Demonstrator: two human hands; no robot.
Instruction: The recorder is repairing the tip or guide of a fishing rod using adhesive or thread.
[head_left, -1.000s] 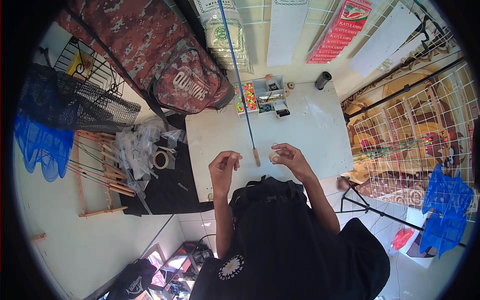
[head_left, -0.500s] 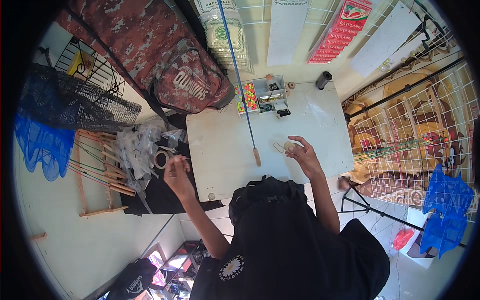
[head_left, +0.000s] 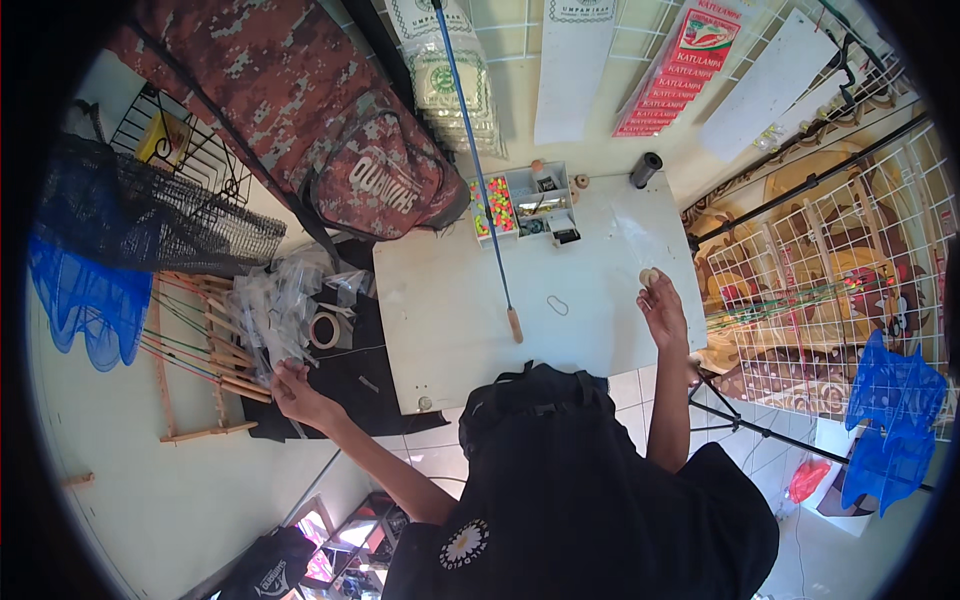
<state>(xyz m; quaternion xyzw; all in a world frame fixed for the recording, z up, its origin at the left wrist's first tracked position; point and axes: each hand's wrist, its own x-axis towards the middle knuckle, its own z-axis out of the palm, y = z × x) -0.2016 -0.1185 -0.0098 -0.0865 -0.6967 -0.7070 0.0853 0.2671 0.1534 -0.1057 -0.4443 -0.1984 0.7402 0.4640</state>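
Observation:
My left hand (head_left: 298,392) is out to the left over the black mat, fingers pinching what looks like a thin pale line stretching toward the right. My right hand (head_left: 662,308) holds a small round beige spool (head_left: 650,276) above the board's right side. Between them on the white board (head_left: 440,330) lie a pale loop (head_left: 557,305) and a thin blue rod (head_left: 470,120) with a wooden handle (head_left: 515,325), running away from me. At the back sits a compartment box (head_left: 540,198) with colourful small pieces in one section.
A camouflage bag (head_left: 370,175) is at back left. Plastic bags (head_left: 280,310) and a tape roll (head_left: 325,330) lie on the black mat (head_left: 350,400) beside wooden racks (head_left: 200,425). Blue nets (head_left: 890,420), a wire grid (head_left: 820,300) and a dark tripod (head_left: 730,415) stand right; a black cylinder (head_left: 645,170) stands behind.
My hands have spread apart, the left moving left and down, the right moving right with the spool. The pale loop now lies by itself on the board, with a thin line visible leftward.

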